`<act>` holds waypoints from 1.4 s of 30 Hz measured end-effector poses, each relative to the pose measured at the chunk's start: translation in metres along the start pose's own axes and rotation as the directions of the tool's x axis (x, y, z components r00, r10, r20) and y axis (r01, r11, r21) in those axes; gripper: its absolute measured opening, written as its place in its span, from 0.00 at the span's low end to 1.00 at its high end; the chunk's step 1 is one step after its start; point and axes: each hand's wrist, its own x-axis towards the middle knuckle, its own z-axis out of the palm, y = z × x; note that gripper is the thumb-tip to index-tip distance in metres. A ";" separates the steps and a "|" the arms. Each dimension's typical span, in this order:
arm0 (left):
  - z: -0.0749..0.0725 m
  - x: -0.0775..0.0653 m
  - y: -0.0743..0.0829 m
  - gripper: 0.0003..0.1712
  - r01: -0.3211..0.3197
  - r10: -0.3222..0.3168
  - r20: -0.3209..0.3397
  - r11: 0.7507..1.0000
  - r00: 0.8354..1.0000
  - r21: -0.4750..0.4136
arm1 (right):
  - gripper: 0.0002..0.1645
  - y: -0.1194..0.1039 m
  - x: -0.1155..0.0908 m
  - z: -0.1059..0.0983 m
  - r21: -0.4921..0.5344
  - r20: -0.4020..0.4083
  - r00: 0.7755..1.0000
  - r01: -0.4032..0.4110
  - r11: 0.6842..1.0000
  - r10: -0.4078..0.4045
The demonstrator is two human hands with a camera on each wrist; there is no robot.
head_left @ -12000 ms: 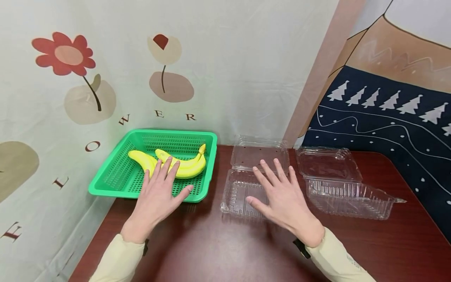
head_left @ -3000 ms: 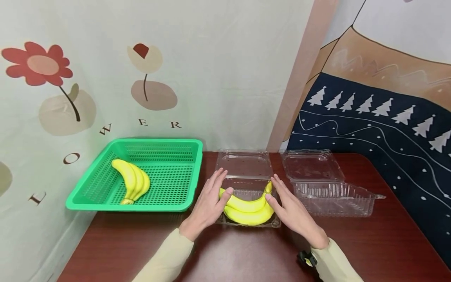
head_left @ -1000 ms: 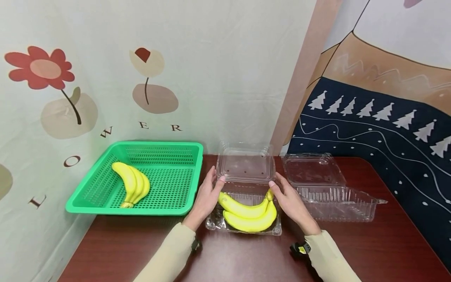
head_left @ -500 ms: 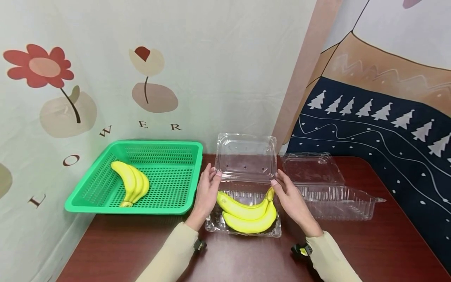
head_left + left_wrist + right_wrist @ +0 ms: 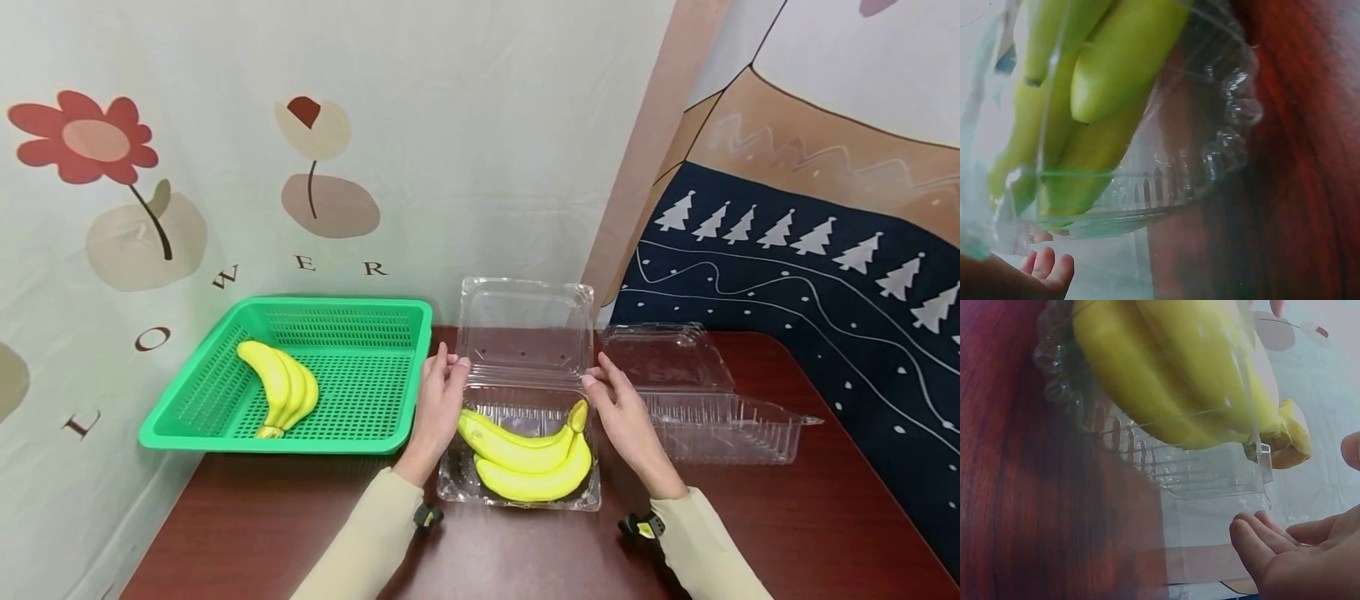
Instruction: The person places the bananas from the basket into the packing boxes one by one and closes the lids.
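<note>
Nearest, I have the banana bunch (image 5: pixel 532 473) lying in the clear box (image 5: pixel 459 483). At its back corners, the right hand (image 5: pixel 627 421) is relaxed, thumb apart from fingers; whether the left hand (image 5: pixel 437 410) pinches anything I can't tell. Behind, the lid (image 5: pixel 525 329) stands higher than a second ago, so I judge this box loaded and the lid the work in hand

We wear long, pale cream-yellow sleeves: the left sleeve (image 5: pixel 371 533) and the right sleeve (image 5: pixel 705 542) look loosely cut and reach to our wrists, leaving our hands bare. At the cuffs sit small, blocky black devices, the left wrist camera (image 5: pixel 428 516) and the right wrist camera (image 5: pixel 642 527), the latter with a bright yellow-green patch.
</note>
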 end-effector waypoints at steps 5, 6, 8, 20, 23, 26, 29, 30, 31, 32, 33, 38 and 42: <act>-0.001 0.002 0.002 0.31 -0.005 0.005 -0.018 1.000 1.000 0.008 | 0.41 -0.003 0.002 0.001 0.005 -0.006 1.000 -0.005 1.000 0.005; -0.001 0.002 0.002 0.31 -0.008 0.008 -0.021 1.000 1.000 0.013 | 0.41 -0.004 0.002 0.002 0.008 -0.009 1.000 -0.002 1.000 0.002; -0.001 0.001 0.002 0.30 -0.015 0.016 -0.023 1.000 1.000 0.022 | 0.39 -0.005 0.002 0.002 0.020 -0.011 1.000 0.004 1.000 -0.004; -0.006 -0.006 0.000 0.35 -0.036 0.036 -0.005 0.999 0.999 0.023 | 0.38 -0.002 -0.001 0.006 0.061 0.022 1.000 -0.014 0.998 0.013; -0.008 -0.009 -0.001 0.35 -0.028 0.028 0.017 1.000 0.999 0.002 | 0.38 0.001 -0.002 0.007 0.061 0.037 0.999 -0.025 0.998 0.023; -0.010 -0.012 -0.002 0.36 -0.019 0.021 0.043 0.999 0.999 -0.034 | 0.38 0.003 -0.003 0.008 0.059 0.048 0.999 -0.028 0.998 0.025; -0.012 -0.015 -0.002 0.36 -0.019 0.023 0.066 0.997 0.998 -0.070 | 0.37 0.004 -0.005 0.008 0.071 0.055 0.998 -0.016 0.997 0.013; -0.013 -0.015 -0.002 0.36 -0.020 0.026 0.074 0.997 0.997 -0.077 | 0.37 0.004 -0.006 0.008 0.079 0.056 0.998 -0.014 0.997 0.009; -0.013 -0.016 -0.002 0.36 -0.020 0.027 0.079 0.997 0.996 -0.081 | 0.36 0.004 -0.007 0.008 0.087 0.059 0.998 -0.010 0.996 0.005; -0.014 -0.017 -0.002 0.37 -0.020 0.027 0.084 0.996 0.996 -0.081 | 0.36 0.004 -0.008 0.008 0.093 0.060 0.998 -0.007 0.996 0.002; -0.014 -0.017 -0.002 0.37 -0.022 0.029 0.089 0.996 0.996 -0.083 | 0.37 0.004 -0.009 0.008 0.099 0.062 0.998 -0.008 0.995 0.002; -0.017 -0.023 -0.002 0.38 -0.014 0.024 0.124 0.997 0.992 -0.075 | 0.36 0.005 -0.012 0.007 0.104 0.065 0.998 0.003 0.995 -0.010; -0.023 -0.030 -0.003 0.38 -0.001 0.012 0.164 0.998 0.986 -0.068 | 0.34 0.006 -0.017 0.006 0.097 0.058 0.998 0.024 0.995 -0.029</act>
